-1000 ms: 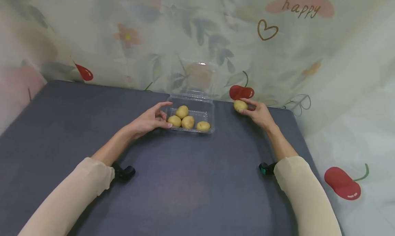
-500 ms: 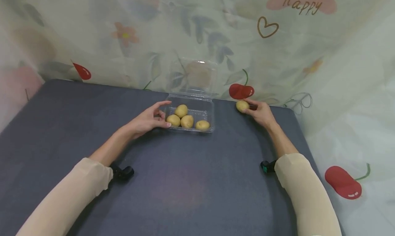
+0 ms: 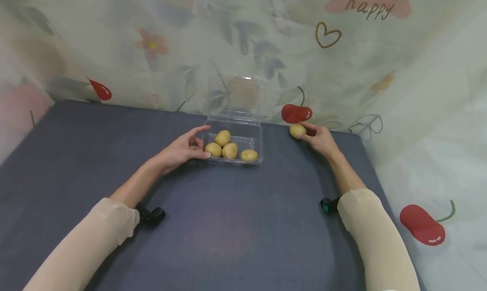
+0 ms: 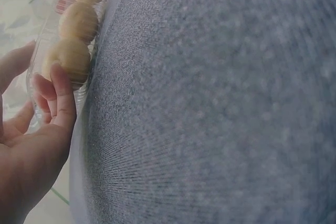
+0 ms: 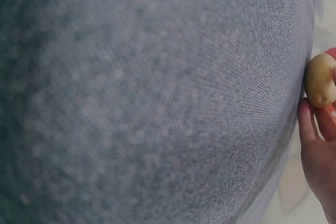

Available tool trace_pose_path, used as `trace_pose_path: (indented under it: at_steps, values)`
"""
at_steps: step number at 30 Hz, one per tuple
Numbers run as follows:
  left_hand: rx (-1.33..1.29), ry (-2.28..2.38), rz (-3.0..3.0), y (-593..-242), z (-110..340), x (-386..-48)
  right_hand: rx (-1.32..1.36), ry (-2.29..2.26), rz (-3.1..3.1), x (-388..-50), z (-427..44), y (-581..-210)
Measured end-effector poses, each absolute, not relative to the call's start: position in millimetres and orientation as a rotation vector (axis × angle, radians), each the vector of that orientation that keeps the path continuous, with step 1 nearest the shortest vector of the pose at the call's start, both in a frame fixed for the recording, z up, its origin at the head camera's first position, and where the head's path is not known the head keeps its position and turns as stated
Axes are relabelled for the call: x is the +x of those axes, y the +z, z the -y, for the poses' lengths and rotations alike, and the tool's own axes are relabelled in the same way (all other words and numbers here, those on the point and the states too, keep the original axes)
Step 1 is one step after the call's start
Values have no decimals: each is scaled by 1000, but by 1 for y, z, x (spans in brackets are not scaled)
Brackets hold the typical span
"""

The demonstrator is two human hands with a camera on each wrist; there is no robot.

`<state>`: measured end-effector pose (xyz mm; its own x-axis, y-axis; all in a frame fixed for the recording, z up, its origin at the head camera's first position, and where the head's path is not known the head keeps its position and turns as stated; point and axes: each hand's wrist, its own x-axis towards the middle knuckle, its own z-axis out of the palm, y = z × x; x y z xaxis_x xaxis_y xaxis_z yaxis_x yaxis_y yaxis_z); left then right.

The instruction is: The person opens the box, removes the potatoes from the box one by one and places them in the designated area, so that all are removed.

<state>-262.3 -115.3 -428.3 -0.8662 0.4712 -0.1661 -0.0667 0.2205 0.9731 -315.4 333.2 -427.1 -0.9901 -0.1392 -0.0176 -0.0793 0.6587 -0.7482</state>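
A clear plastic clamshell box stands at the table's back edge with its lid raised against the cloth behind. Several yellow potatoes lie in its base, most of them toward the left. My left hand holds the box's left end, thumb at the front corner and index finger toward the back. In the left wrist view its fingers touch the clear wall beside a potato. To the right of the box, my right hand grips a single potato between thumb and fingers, at the back edge.
Dark grey cloth covers the table. A patterned curtain hangs right behind the back edge, and more of it runs along the right side. Black wrist cameras are strapped near both sleeve cuffs.
The right hand and its potato have shifted very slightly to the right. My left hand and the box stay where they were; the head view moves a little.
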Motion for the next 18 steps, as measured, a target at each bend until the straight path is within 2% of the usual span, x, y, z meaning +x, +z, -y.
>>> trace_pose_path:
  at_steps: [9, 18]
  values:
    - [375, 1684, -2084, -431, 114, -265, -100, -1490, -2838, -311, -336, -427]
    - [374, 1654, -2115, -429, 115, -266, -166, -1592, -2819, -296, -326, -414]
